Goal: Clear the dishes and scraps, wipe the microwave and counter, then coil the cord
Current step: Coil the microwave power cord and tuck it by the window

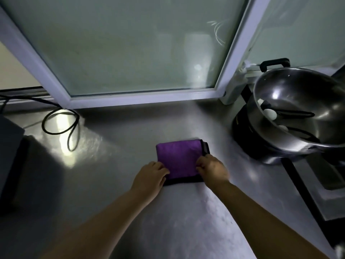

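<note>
Purple cloth (178,158), folded, soft nap, black trim, lies flat mid-worktop (115,161). Left hand (152,177) grips its near-left corner; right hand (212,168) grips its right edge; fingers curled on fabric, hands apart. Cord (59,124): black, thin, loosely looped, lies toward the far-left corner, well apart from both hands. Left hand nearer. Judgement: coiling still to do. Steel pot (298,109), glossy, sits right.

We find no text, label, brand, number or sign that we can read anywhere in this view; every surface here appears plain or too dim to tell.
</note>
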The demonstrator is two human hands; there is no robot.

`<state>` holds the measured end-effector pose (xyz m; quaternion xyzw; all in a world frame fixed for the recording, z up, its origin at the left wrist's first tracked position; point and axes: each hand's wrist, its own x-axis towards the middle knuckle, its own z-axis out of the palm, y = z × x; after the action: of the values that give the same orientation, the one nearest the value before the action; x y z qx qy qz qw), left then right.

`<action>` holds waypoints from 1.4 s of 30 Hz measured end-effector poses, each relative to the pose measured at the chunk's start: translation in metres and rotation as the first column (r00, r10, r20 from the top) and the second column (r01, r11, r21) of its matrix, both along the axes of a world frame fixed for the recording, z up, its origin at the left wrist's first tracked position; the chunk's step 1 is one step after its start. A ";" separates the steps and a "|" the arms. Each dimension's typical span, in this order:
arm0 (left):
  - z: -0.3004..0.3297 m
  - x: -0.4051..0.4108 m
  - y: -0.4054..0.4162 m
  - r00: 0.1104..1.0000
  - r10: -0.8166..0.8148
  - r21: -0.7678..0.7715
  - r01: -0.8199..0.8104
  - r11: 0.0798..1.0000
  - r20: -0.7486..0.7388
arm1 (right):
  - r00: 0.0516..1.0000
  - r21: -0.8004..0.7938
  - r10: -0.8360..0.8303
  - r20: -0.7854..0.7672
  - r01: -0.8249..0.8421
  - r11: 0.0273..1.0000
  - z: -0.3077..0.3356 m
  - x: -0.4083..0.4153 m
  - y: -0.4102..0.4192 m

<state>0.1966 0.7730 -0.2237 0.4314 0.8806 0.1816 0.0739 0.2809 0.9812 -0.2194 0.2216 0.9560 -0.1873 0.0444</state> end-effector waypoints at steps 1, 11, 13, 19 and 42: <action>0.002 0.001 -0.003 1.000 0.001 -0.007 -0.001 1.000 0.006 | 1.000 0.006 0.007 0.003 -0.007 1.000 0.002 0.000 0.000; 0.089 -0.043 -0.059 0.985 0.110 0.101 -0.096 0.990 -0.136 | 0.956 0.073 0.195 -0.218 -0.184 0.980 0.080 -0.048 -0.054; 0.114 -0.053 -0.082 0.977 0.144 0.113 -0.127 0.985 -0.157 | 0.937 0.061 0.235 -0.258 -0.227 0.972 0.097 -0.065 -0.080; 0.170 -0.081 -0.184 0.926 0.326 0.156 -0.299 0.941 -0.190 | 0.886 -0.004 0.293 -0.361 -0.316 0.949 0.132 -0.121 -0.182; 0.178 -0.169 -0.417 0.887 0.350 0.181 -0.307 0.934 -0.301 | 0.891 -0.756 -0.449 -0.066 0.249 0.605 0.088 -0.294 -0.450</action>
<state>0.0281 0.3559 -0.0456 0.3039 0.9272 0.1733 -0.1335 -0.0131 0.5313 -0.1317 0.3435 0.7354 -0.5834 -0.0289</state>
